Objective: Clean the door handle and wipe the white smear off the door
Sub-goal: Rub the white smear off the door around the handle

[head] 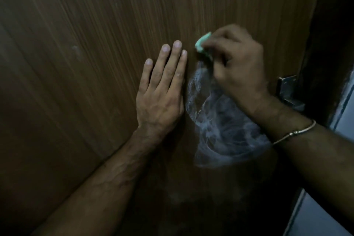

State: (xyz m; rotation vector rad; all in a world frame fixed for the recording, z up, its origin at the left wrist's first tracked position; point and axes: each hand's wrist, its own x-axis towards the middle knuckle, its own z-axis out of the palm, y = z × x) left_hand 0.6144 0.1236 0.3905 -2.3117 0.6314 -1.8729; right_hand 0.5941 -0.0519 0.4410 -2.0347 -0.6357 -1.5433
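Observation:
A brown wood-grain door [95, 44] fills the view. A white swirled smear [220, 130] spreads over it, from below my right hand down to about mid-height. My right hand [235, 63] presses a small green sponge [203, 45] against the door at the smear's upper end; most of the sponge is hidden by my fingers. My left hand [162, 90] lies flat on the door, fingers together, just left of the smear. The metal door handle [289, 92] sits at the door's right edge, partly hidden behind my right wrist.
A thin metal bangle [295, 132] circles my right forearm. Beyond the door's right edge there is a dark frame [329, 44] and a pale grey surface [325, 216] at the lower right. A small faint mark [75, 49] shows on the door's left part.

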